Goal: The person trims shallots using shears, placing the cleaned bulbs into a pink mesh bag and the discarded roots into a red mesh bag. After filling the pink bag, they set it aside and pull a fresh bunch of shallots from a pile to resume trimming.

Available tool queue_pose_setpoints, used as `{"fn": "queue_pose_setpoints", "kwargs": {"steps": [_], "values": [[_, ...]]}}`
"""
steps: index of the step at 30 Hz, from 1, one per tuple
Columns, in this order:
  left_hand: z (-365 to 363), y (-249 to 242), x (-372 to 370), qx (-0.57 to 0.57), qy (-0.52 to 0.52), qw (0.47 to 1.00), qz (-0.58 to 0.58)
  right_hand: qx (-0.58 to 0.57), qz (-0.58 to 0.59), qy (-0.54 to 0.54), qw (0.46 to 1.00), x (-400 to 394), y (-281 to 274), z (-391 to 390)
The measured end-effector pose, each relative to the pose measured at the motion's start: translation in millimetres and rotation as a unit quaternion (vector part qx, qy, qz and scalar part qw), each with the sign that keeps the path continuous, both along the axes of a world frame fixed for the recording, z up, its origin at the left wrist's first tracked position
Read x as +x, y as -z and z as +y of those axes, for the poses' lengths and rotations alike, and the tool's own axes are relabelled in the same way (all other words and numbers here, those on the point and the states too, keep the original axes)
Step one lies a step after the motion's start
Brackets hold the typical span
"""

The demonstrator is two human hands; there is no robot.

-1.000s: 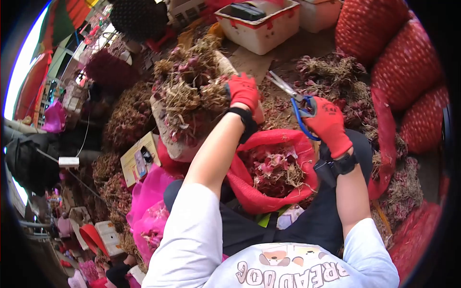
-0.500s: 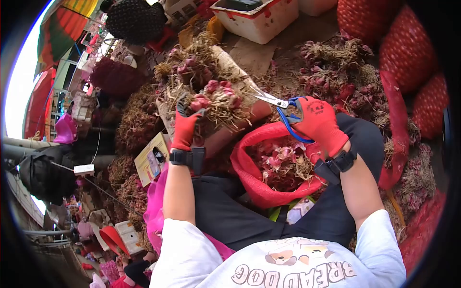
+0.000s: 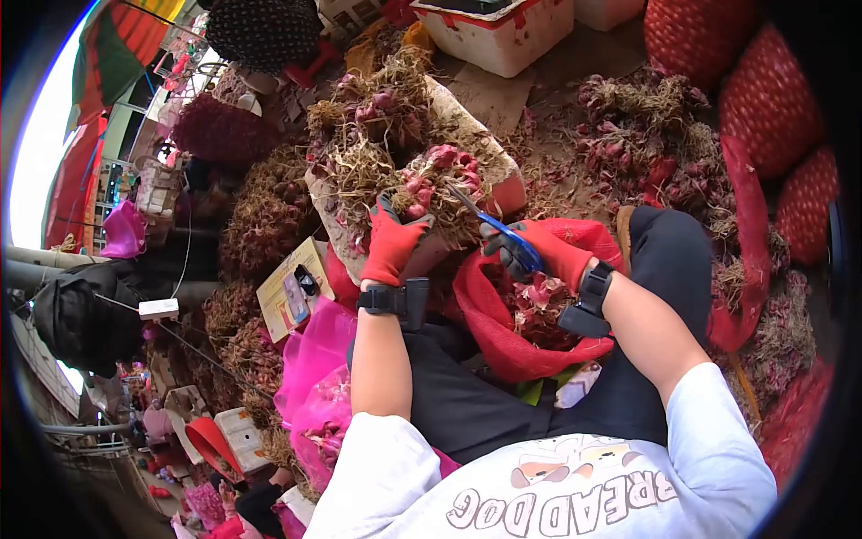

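Beyond the open red sack, to its left, the left hand is gripping the onion bunch. Over the sack's far rim, the right hand is closed on the blue-handled scissors, their blades reaching to the bunch.

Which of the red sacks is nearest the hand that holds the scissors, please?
The open red sack between the person's legs, close by the right hand; bulbs show in its mouth, while the bulging red sacks sit farther right.
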State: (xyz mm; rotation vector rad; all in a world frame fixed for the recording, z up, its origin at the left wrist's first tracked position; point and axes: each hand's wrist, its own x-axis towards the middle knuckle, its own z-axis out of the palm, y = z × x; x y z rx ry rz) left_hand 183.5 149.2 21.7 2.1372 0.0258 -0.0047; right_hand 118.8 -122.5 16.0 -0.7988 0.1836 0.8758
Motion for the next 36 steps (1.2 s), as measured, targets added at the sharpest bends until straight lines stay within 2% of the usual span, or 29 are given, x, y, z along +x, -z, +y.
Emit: {"fn": "queue_pose_setpoints", "kwargs": {"steps": [1, 4, 9, 10, 12, 13, 16, 17, 20, 23, 26, 27, 30, 33, 36], "values": [[1.5, 0.6, -3.4, -0.008, -0.016, 0.999, 0.038, 0.03, 0.042, 0.004, 0.999, 2.1, -8.7, 2.8], [5.8, -4.3, -3.6, 0.053, -0.042, 0.997, 0.047, -0.059, -0.025, -0.039, 0.997, 11.8, 25.8, 10.5], [-33.9, -49.2, -16.1, 0.179, -0.031, 0.983, 0.007, -0.139, -0.081, -0.083, 0.983, 12.0, 5.5, 15.2], [-28.1, -43.0, -13.3, 0.119, -0.011, 0.993, 0.013, -0.157, -0.088, -0.093, 0.979, 13.5, 4.2, 15.7], [-7.8, -27.6, -5.5, -0.001, 0.03, 0.999, 0.024, -0.095, -0.055, -0.092, 0.99, 12.8, 10.6, 12.8], [2.3, -24.9, -3.5, -0.145, 0.026, 0.984, 0.104, -0.063, -0.04, -0.091, 0.993, 13.6, 12.5, 11.7], [12.8, -46.5, -1.6, -0.166, -0.003, 0.952, 0.258, -0.063, -0.019, -0.102, 0.993, 13.2, -3.2, 8.7], [5.7, -64.2, -3.1, -0.169, 0.024, 0.947, 0.271, -0.077, -0.026, -0.111, 0.991, 14.5, -6.0, 8.2], [21.8, -34.9, 4.7, -0.153, -0.009, 0.965, 0.212, -0.114, -0.046, -0.13, 0.984, 19.6, -12.8, 5.9], [18.2, -16.3, 11.0, -0.239, 0.025, 0.954, 0.181, -0.142, -0.056, -0.135, 0.979, 19.4, -19.7, 6.3], [-25.5, -38.7, -11.1, -0.042, -0.013, 0.999, 0.031, -0.156, -0.043, -0.13, 0.978, 18.1, -19.7, 8.0], [-22.6, -34.6, -7.0, -0.008, -0.025, 0.997, 0.078, -0.153, -0.033, -0.123, 0.98, 19.0, -16.2, 8.8], [-17.1, -21.5, 0.5, 0.099, 0.043, 0.986, -0.125, -0.124, -0.058, -0.062, 0.989, 22.2, 4.0, 11.4], [-21.9, -36.2, 3.0, 0.105, 0.105, 0.959, -0.24, -0.084, -0.092, 0.017, 0.992, 29.7, 7.2, 13.1], [-30.4, -42.6, 12.3, -0.051, 0.075, 0.962, -0.259, -0.064, -0.095, 0.05, 0.992, 39.9, -2.1, 16.2]]}}
